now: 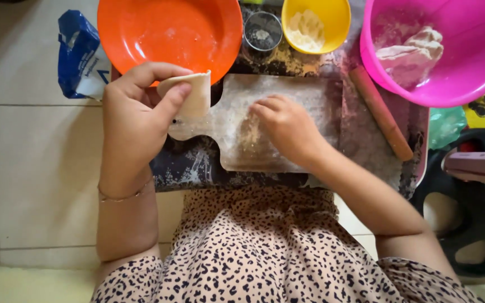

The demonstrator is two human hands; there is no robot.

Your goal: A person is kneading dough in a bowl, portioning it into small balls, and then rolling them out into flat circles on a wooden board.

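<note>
Left hand (136,115) pinches a folded piece of flat dough (189,92) above the handle end of the floured wooden board (287,140), beside the orange bowl (169,33). Right hand (287,126) (grip empty, fingers loosely curled) rests fingertips on the board; a rolling pin (380,112) lies just right.

You have a pale tiled floor (29,168) under everything. A dark floured mat (192,165) lies on it, carrying the wooden board (287,106) and rolling pin (380,112). Along its far edge sit the orange bowl (169,31), yellow bowl (309,22), pink basin (467,56); a blue bag (77,56) lies left.
</note>
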